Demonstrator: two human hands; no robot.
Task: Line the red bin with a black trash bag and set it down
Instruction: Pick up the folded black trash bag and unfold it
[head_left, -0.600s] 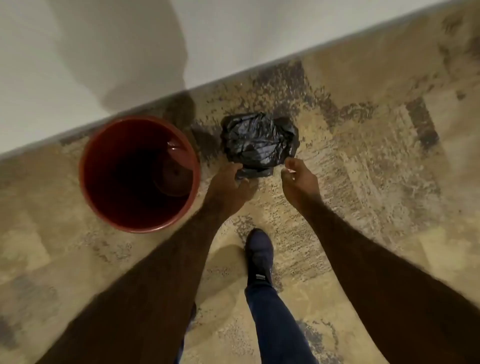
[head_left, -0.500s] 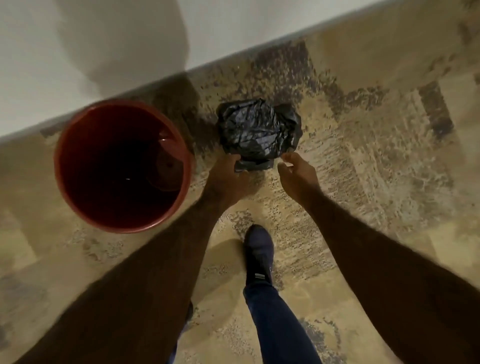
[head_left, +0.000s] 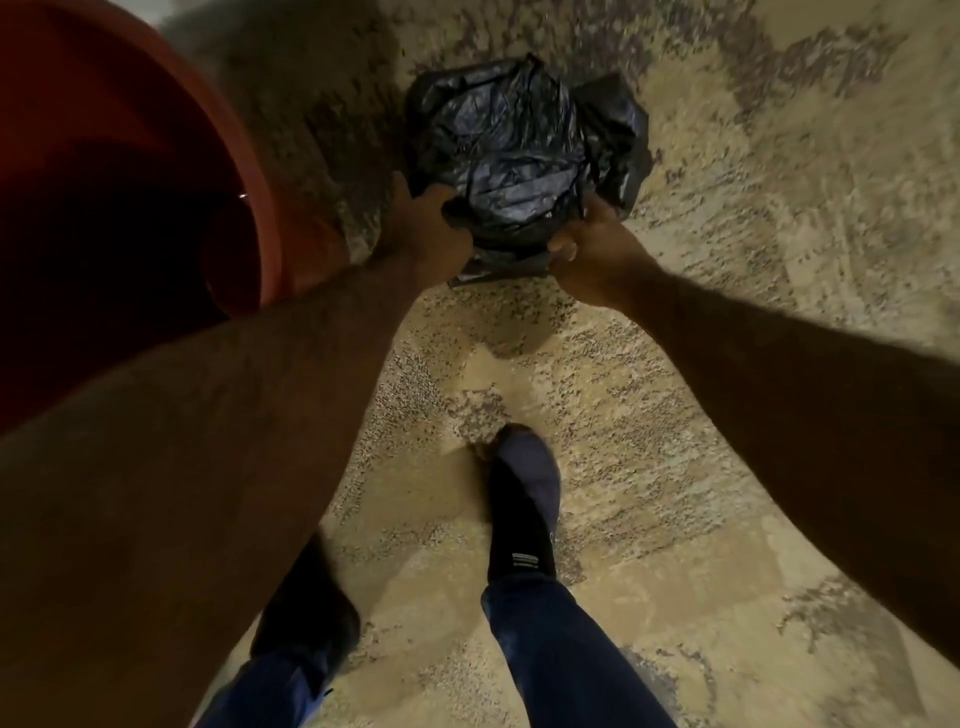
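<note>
Upper centre of the frame: a crumpled black plastic trash bag (head_left: 524, 156) is held between 2 hands, the left hand (head_left: 426, 236) clenched on its lower left edge, the right hand (head_left: 589, 254) pinching its lower right. The round red plastic bin (head_left: 249, 171) stands unlined at upper left on mottled beige carpet (head_left: 753, 218).

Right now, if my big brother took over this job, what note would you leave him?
Left hand: gripping the near edge of the crumpled black trash bag.
Right hand: gripping the same edge, on the other side.
Red bin: beside the left arm, no liner visible inside.
Done: bag is in both hands.
Left: open the bag, fit it inside the bin over the rim, set the bin down.
</note>
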